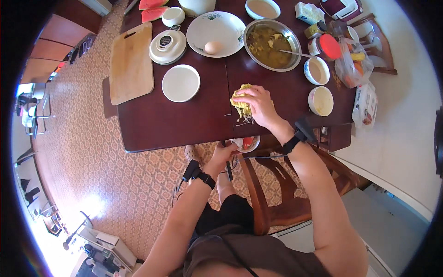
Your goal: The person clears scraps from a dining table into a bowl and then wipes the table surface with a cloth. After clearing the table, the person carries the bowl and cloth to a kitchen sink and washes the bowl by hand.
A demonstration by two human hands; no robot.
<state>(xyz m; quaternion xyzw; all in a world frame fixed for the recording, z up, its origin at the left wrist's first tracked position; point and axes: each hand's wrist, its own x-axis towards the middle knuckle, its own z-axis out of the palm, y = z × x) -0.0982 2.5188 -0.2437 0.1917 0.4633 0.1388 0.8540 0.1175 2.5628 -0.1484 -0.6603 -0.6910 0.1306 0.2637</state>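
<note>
Right hand (258, 104): fingers curled over yellow cloth (241, 96), on desk (175, 127) near front edge. Left hand (224, 152): clamped on bowl (256, 145), just off edge. Cloth likely light, limp; grasp bunched middle. Bowl likely rigid, breakable; hold rim.

Cloth (240, 96), yellow; table (170, 127), dark reddish brown; plate (198, 38), white with a dark green motif; cutting board (131, 67), pale tan; jar lid (330, 46), red; floor (143, 194), beige and brown, repeating diamond pattern.
</note>
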